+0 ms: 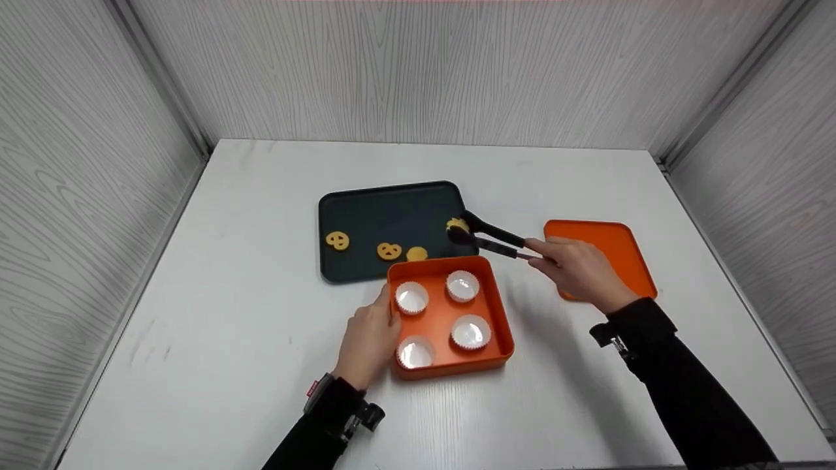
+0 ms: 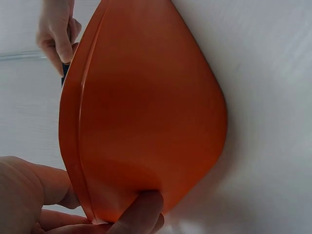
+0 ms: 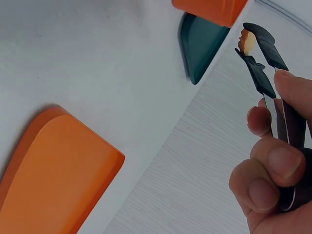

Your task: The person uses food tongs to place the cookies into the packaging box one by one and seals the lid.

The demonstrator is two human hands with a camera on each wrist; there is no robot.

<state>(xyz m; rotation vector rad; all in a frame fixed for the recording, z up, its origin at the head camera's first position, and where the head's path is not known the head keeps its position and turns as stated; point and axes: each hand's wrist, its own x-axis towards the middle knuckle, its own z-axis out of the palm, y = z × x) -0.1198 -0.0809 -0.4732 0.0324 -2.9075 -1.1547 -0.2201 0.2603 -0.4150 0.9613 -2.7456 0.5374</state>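
With curled fingers my left hand (image 1: 371,339) grips the left wall of a square orange box (image 1: 450,371). Several white paper baking cups (image 1: 463,286) stand inside it, spread toward its corners. In the left wrist view, fingers and thumb clasp one corner of the box. My right hand (image 1: 580,269) holds black-tipped tongs (image 1: 498,234). Between the tong tips is a small yellow-brown cookie (image 3: 247,43), over the right edge of the dark green tray (image 1: 385,212) in the head view. On that tray lie two pretzel-shaped cookies (image 1: 389,251) and a roundish one (image 1: 417,253), partly hidden by the box.
A shallow orange lid or tray (image 1: 614,245) lies on the white table (image 1: 248,313) to the right, partly behind my right hand. The box overlaps the green tray's front edge in the head view. Pale wood-grain walls (image 1: 392,72) enclose the table at the back and sides.
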